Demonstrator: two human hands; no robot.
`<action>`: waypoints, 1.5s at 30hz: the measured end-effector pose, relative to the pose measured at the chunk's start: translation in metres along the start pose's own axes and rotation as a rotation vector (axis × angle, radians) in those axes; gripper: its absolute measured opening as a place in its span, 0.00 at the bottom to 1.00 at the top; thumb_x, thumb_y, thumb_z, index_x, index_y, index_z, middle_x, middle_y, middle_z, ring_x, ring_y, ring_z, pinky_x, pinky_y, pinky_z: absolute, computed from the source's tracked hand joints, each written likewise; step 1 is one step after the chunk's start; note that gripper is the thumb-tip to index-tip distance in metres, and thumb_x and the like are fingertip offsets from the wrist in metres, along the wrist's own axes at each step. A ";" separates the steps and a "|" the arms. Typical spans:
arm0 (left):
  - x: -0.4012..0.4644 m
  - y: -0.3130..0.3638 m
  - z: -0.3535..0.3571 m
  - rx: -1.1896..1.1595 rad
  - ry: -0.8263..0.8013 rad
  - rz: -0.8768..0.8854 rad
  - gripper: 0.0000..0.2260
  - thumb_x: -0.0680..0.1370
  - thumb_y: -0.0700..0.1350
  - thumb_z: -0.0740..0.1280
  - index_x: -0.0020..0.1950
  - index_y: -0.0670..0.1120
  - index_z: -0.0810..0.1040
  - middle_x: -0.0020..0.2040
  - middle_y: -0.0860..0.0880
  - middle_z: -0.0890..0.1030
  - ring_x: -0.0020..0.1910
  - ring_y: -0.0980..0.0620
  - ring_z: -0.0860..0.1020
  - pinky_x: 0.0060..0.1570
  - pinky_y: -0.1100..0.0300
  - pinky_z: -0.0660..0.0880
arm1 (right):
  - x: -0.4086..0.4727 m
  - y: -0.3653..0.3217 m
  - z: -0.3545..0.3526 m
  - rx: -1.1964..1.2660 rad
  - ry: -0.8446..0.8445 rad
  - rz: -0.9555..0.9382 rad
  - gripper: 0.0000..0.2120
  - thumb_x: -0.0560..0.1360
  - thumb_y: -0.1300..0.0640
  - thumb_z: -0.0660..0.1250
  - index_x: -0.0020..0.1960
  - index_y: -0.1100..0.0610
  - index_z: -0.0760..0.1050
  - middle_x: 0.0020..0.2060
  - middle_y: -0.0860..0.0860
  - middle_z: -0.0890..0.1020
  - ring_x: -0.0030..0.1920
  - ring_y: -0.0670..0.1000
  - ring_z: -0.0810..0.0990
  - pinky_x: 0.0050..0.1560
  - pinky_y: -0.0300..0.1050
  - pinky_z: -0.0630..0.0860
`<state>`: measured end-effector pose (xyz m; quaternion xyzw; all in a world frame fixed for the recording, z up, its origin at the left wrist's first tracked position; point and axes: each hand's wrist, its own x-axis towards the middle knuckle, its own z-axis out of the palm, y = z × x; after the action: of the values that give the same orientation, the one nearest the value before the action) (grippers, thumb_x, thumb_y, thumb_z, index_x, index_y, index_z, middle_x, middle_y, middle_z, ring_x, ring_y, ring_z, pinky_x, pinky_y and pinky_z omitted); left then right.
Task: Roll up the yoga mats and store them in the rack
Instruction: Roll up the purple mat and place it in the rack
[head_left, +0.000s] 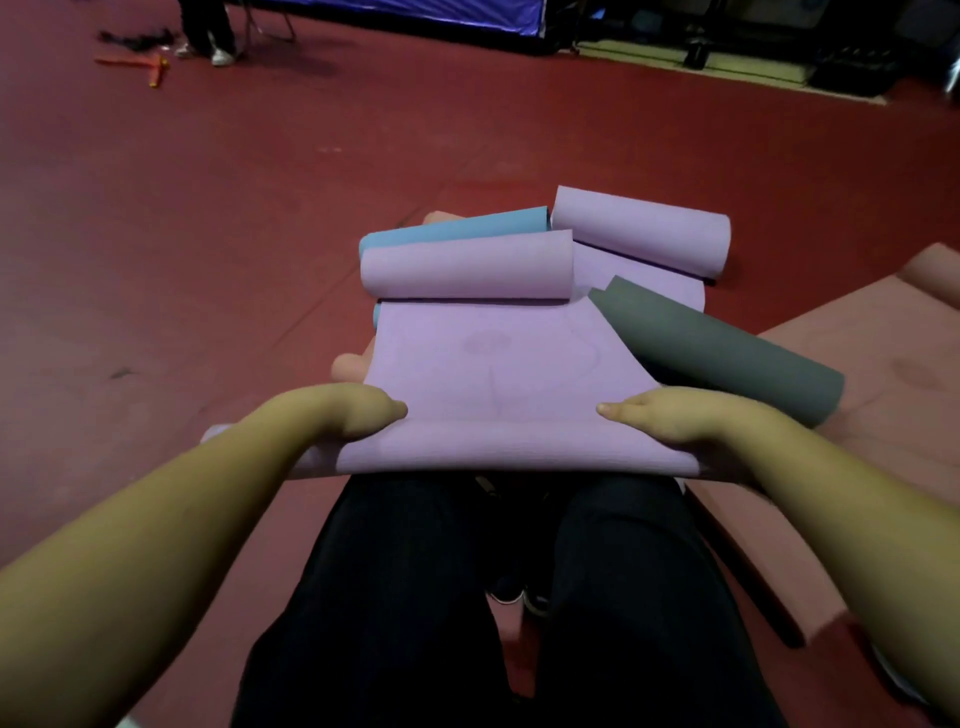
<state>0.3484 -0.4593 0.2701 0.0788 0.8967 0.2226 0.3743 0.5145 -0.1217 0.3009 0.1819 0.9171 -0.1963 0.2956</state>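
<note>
A lilac yoga mat (483, 358) lies flat in front of me on the red floor, its far end curled into a roll and its near edge turned over into a small roll (514, 449). My left hand (358, 415) grips the left end of that near roll, thumb on top. My right hand (660, 418) grips the right end the same way. A second lilac mat roll (641, 236) lies behind to the right, a blue mat (457, 228) curls behind the first, and a grey rolled mat (722, 348) lies slanted at the right.
A pink mat (857, 374) is spread on the floor to the right and under the pile. My dark-trousered legs (498, 597) are below the roll. A person's feet (218, 52) and an orange object (150, 65) are far back left. Dark equipment lines the back wall.
</note>
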 end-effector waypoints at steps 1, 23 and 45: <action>0.007 -0.004 0.000 -0.024 -0.022 0.003 0.33 0.59 0.58 0.65 0.62 0.48 0.71 0.60 0.45 0.77 0.49 0.52 0.79 0.40 0.58 0.73 | 0.000 0.000 0.000 0.015 -0.004 0.001 0.32 0.79 0.32 0.53 0.72 0.52 0.71 0.74 0.48 0.68 0.73 0.50 0.67 0.73 0.44 0.60; -0.059 -0.008 0.067 0.601 0.719 0.476 0.23 0.78 0.63 0.49 0.39 0.48 0.72 0.40 0.45 0.79 0.43 0.40 0.76 0.45 0.49 0.69 | 0.000 0.006 0.000 0.074 -0.034 0.021 0.34 0.76 0.29 0.55 0.74 0.48 0.69 0.76 0.46 0.65 0.75 0.50 0.64 0.76 0.49 0.57; -0.044 0.061 0.004 0.587 0.255 0.174 0.26 0.85 0.54 0.47 0.69 0.38 0.73 0.71 0.37 0.72 0.68 0.40 0.71 0.66 0.52 0.66 | -0.022 -0.010 -0.002 -0.185 0.228 -0.064 0.35 0.74 0.26 0.46 0.53 0.51 0.79 0.57 0.52 0.80 0.55 0.55 0.76 0.57 0.48 0.72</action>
<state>0.3806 -0.4176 0.3237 0.2310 0.9522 -0.0059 0.1999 0.5259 -0.1341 0.3178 0.1454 0.9643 -0.0983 0.1986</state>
